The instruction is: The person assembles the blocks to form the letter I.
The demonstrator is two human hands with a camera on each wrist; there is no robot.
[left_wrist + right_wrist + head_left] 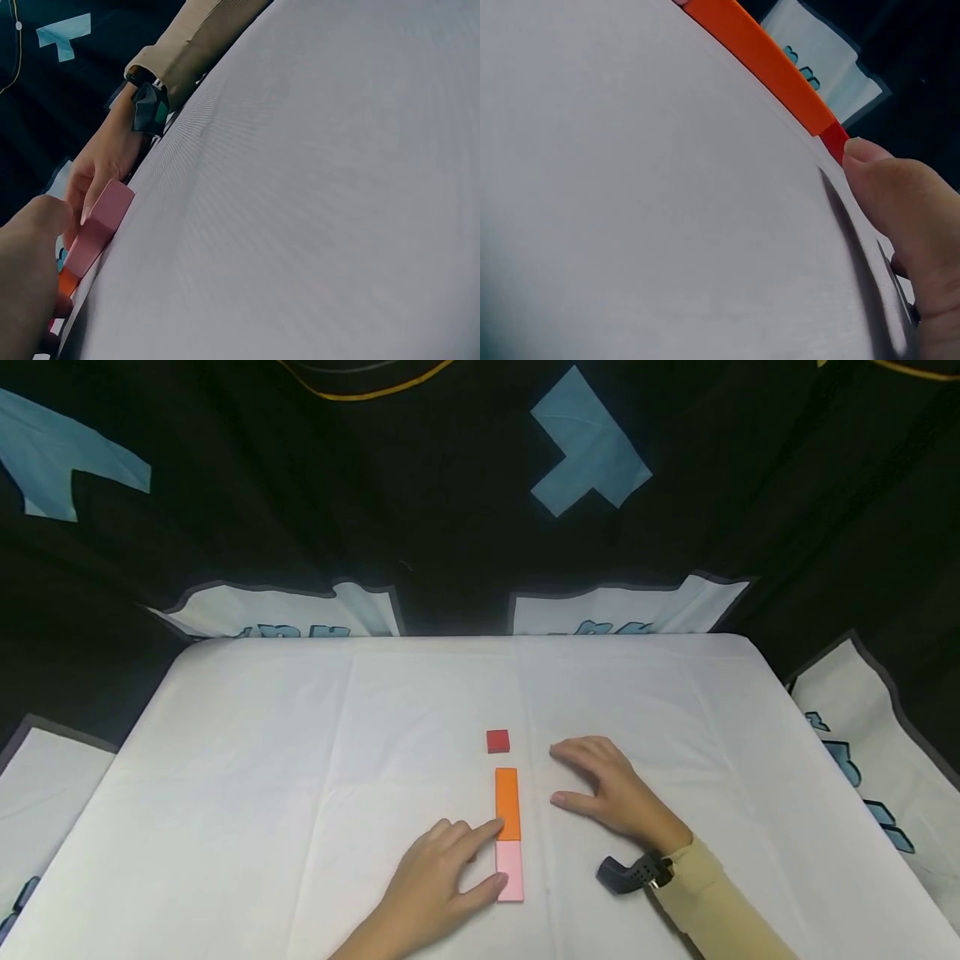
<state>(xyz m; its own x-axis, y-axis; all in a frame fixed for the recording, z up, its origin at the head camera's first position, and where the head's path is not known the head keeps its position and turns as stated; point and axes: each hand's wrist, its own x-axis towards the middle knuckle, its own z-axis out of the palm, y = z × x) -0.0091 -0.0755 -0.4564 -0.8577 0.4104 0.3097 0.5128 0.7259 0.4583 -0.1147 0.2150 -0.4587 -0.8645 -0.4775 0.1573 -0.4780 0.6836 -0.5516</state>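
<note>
An orange block and a pink block lie end to end in one line on the white table. Just beyond the orange one, a small gap away, is a red square block. My left hand is on their left side, index fingertip at the orange block's edge and thumb tip at the pink block. In the left wrist view the pink block shows its thickness. To the right of the row, my right hand is apart from the blocks, thumb and fingers spread with nothing between them.
White cloth covers the table, with faint fold lines. Behind it hangs a dark curtain with blue patches and a white lower border. A black band with a wrist device sits on the right wrist, below a tan sleeve.
</note>
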